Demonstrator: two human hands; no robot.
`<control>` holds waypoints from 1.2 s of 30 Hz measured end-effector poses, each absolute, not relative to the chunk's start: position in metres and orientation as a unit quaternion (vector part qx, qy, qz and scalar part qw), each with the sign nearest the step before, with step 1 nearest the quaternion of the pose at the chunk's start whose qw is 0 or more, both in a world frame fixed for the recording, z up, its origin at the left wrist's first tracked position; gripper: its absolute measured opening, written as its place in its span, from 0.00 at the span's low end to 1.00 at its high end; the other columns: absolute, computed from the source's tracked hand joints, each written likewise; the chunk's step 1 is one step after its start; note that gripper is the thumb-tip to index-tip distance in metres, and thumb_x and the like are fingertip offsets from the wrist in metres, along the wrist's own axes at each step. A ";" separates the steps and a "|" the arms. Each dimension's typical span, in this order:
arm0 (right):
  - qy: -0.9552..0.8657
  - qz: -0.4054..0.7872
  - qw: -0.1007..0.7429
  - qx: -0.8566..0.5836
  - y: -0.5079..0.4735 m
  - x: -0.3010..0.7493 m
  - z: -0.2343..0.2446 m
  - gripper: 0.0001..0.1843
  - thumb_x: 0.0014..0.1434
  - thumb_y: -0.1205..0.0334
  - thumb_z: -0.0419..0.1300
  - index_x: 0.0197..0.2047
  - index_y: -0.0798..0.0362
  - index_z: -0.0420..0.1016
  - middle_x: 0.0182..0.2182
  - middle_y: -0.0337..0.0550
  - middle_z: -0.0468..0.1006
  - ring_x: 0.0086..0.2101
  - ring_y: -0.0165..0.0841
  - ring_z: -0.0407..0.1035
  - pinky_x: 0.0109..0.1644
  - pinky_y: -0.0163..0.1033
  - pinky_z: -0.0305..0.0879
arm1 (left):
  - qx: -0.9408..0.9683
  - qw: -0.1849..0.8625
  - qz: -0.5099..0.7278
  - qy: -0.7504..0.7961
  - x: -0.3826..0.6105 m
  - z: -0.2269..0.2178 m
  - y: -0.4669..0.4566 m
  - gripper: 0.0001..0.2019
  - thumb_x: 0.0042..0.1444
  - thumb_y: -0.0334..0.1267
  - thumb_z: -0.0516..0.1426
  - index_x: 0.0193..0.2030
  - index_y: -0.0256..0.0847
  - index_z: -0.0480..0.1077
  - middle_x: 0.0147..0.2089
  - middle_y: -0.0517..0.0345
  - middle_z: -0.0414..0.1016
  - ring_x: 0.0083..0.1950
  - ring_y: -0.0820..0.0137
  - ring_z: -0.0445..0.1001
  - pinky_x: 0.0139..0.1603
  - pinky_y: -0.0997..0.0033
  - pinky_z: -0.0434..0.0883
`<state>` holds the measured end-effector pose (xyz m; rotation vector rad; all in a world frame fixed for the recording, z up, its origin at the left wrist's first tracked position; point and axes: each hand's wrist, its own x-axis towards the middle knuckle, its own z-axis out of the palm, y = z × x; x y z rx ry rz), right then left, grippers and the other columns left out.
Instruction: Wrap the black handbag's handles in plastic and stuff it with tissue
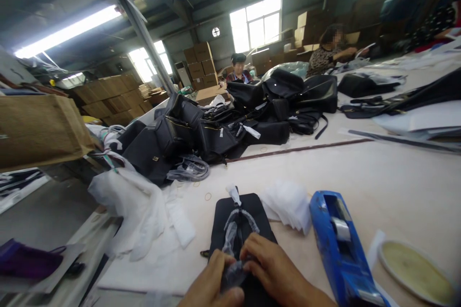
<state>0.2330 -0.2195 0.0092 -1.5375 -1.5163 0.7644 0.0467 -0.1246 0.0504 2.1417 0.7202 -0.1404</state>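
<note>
Though clear film [231,236] sleeves the flat black bag's [260,210] handle [251,220], left hand [212,284] and right hand [274,268] pinch its loose end beside the blue tape dispenser [334,245].

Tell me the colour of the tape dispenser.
The tape dispenser is blue, shown best in the head view.

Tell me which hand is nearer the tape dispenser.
Right. The right hand is just left of the blue tape dispenser; the left hand is farther left. Both grip plastic wrap.

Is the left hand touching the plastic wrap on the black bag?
Touching: head view shows the left hand pinching the plastic wrap atop the black bag.
</note>
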 end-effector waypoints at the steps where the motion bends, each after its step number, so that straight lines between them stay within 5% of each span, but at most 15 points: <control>1: -0.609 0.302 0.408 -0.609 -0.219 0.233 0.007 0.13 0.53 0.76 0.57 0.37 0.47 0.71 0.37 0.35 0.72 0.41 0.30 0.67 0.43 0.33 0.58 | 0.836 0.465 -0.034 0.289 0.046 0.051 -0.123 0.19 0.58 0.48 0.51 0.50 0.37 0.66 0.49 0.45 0.69 0.52 0.59 0.69 0.55 0.62 0.66; 6: -0.632 0.303 0.392 -0.595 -0.217 0.235 0.003 0.16 0.52 0.76 0.56 0.39 0.47 0.72 0.37 0.35 0.72 0.40 0.30 0.67 0.42 0.33 0.58 | 0.687 0.616 0.061 0.381 0.044 0.038 -0.111 0.10 0.59 0.43 0.51 0.39 0.39 0.67 0.32 0.59 0.69 0.31 0.68 0.70 0.32 0.69 0.69; 14: -0.643 0.323 0.385 -0.578 -0.222 0.239 0.001 0.15 0.51 0.77 0.55 0.36 0.48 0.73 0.37 0.35 0.72 0.39 0.28 0.67 0.41 0.31 0.57 | 0.627 0.641 0.164 0.412 0.044 0.027 -0.111 0.06 0.56 0.37 0.54 0.41 0.42 0.64 0.30 0.61 0.75 0.31 0.71 0.72 0.34 0.72 0.66; 19: -0.673 0.342 0.341 -0.560 -0.222 0.248 0.004 0.14 0.48 0.77 0.54 0.33 0.49 0.74 0.35 0.36 0.72 0.36 0.28 0.66 0.37 0.30 0.57 | 0.556 0.660 0.218 0.456 0.037 0.023 -0.104 0.16 0.52 0.44 0.61 0.42 0.43 0.60 0.32 0.57 0.78 0.29 0.70 0.74 0.31 0.74 0.66; 24: -0.665 0.356 0.313 -0.577 -0.228 0.250 0.007 0.11 0.50 0.75 0.56 0.31 0.50 0.73 0.35 0.36 0.74 0.37 0.29 0.68 0.39 0.31 0.58 | 0.515 0.667 0.259 0.472 0.028 0.036 -0.105 0.23 0.53 0.47 0.61 0.51 0.38 0.60 0.27 0.61 0.75 0.23 0.76 0.66 0.28 0.76 0.64; 27: -0.646 0.355 0.323 -0.594 -0.228 0.247 0.010 0.10 0.54 0.72 0.57 0.35 0.48 0.74 0.35 0.35 0.77 0.37 0.30 0.69 0.40 0.31 0.59 | 0.485 0.719 0.210 0.452 0.022 0.039 -0.104 0.26 0.51 0.49 0.63 0.52 0.36 0.64 0.24 0.63 0.72 0.20 0.78 0.62 0.24 0.78 0.61; 32: -0.569 0.324 0.407 -0.637 -0.203 0.232 0.020 0.06 0.63 0.63 0.54 0.40 0.47 0.73 0.34 0.34 0.78 0.37 0.30 0.71 0.40 0.33 0.59 | 0.543 0.723 0.062 0.423 0.008 0.030 -0.100 0.22 0.49 0.56 0.62 0.33 0.34 0.69 0.21 0.60 0.70 0.16 0.80 0.60 0.18 0.79 0.56; 36: -0.578 0.317 0.396 -0.639 -0.177 0.216 0.020 0.07 0.57 0.58 0.62 0.39 0.48 0.72 0.34 0.35 0.77 0.34 0.31 0.70 0.36 0.33 0.58 | 0.589 0.685 0.031 0.428 0.004 0.029 -0.103 0.20 0.53 0.54 0.59 0.33 0.34 0.68 0.21 0.60 0.71 0.16 0.80 0.61 0.18 0.80 0.55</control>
